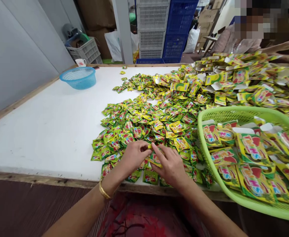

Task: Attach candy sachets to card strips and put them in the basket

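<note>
1. One green-yellow cardboard carton, lower centre, gripped by right hand; left hand pinches small yellow bit.
2. Printed face up; long axis covered, can't tell.
3. Lower-right cartons read "TU…".

Table: on my screen I see a flat white top with a wooden edge.
Small packets: a big green and yellow heap in the middle, spilling to the near edge.
Yellow boxes: a messy pile, far right.
Blue basket: sits far left.
Green basket: near right, poking past the edge; I can't see its bottom.
</note>
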`<action>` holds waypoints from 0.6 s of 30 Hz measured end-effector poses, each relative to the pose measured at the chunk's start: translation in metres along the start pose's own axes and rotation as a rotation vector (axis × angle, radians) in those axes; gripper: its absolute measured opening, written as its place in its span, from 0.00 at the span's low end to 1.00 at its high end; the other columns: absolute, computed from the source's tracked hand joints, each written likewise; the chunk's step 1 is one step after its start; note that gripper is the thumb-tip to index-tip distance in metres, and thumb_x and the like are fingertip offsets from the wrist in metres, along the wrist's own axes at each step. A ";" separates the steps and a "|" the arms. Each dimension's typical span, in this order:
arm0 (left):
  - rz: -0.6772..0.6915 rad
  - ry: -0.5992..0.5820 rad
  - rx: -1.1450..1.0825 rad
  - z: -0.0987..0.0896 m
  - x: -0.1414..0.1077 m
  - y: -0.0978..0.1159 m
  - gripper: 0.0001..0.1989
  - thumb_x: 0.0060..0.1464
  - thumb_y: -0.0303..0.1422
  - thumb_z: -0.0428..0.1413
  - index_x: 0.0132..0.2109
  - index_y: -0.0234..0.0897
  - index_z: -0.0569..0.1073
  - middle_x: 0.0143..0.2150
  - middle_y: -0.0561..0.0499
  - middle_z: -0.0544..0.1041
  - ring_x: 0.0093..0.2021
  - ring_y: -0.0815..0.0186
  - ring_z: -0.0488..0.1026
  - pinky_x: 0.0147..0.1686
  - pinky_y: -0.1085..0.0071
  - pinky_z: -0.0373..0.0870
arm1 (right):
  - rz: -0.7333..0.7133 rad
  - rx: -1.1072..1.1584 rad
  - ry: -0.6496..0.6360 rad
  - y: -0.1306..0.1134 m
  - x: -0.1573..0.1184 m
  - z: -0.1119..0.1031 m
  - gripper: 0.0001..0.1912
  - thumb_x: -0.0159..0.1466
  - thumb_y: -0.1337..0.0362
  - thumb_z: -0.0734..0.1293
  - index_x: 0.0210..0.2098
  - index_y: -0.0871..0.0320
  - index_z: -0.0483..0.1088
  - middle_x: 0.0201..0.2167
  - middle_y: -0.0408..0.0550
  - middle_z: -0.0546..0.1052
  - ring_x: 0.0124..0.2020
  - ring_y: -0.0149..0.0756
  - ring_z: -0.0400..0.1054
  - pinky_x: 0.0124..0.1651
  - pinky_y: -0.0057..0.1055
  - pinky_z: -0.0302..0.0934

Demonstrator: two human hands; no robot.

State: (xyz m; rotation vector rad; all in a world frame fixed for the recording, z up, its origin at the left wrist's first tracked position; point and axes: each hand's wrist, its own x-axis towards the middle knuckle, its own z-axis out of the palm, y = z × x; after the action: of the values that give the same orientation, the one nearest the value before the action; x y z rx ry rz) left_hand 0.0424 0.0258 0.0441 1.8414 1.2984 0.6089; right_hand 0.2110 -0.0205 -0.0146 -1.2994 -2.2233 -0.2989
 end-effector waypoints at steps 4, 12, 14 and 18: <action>-0.028 -0.030 -0.115 0.001 -0.003 -0.001 0.11 0.49 0.32 0.51 0.35 0.35 0.77 0.27 0.53 0.76 0.30 0.67 0.71 0.33 0.73 0.65 | 0.038 0.006 0.018 0.002 -0.002 -0.001 0.29 0.63 0.58 0.61 0.62 0.59 0.56 0.46 0.55 0.71 0.45 0.42 0.65 0.44 0.37 0.58; -0.156 -0.235 -0.153 0.004 -0.014 0.002 0.18 0.49 0.38 0.48 0.38 0.35 0.79 0.15 0.56 0.71 0.16 0.69 0.65 0.21 0.75 0.61 | 0.054 0.000 0.004 -0.007 0.000 -0.006 0.29 0.62 0.55 0.62 0.60 0.60 0.57 0.47 0.55 0.72 0.43 0.42 0.64 0.42 0.38 0.56; -0.233 -0.294 -0.159 0.000 -0.016 0.004 0.24 0.50 0.41 0.46 0.47 0.33 0.76 0.10 0.58 0.66 0.13 0.69 0.62 0.19 0.75 0.58 | 0.077 -0.006 0.000 -0.006 0.000 -0.008 0.30 0.62 0.54 0.62 0.60 0.60 0.57 0.47 0.54 0.72 0.43 0.41 0.64 0.42 0.38 0.57; -0.288 -0.217 -0.132 0.004 -0.015 0.001 0.34 0.47 0.51 0.49 0.53 0.30 0.72 0.09 0.57 0.66 0.13 0.66 0.64 0.18 0.75 0.57 | 0.104 -0.065 0.039 -0.002 0.001 -0.014 0.29 0.62 0.55 0.61 0.60 0.60 0.57 0.45 0.53 0.72 0.40 0.40 0.64 0.39 0.37 0.56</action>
State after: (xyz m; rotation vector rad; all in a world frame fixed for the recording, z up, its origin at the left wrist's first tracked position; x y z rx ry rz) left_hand 0.0407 0.0099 0.0437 1.5301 1.3121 0.3217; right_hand 0.2137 -0.0267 -0.0020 -1.4258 -2.1217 -0.3570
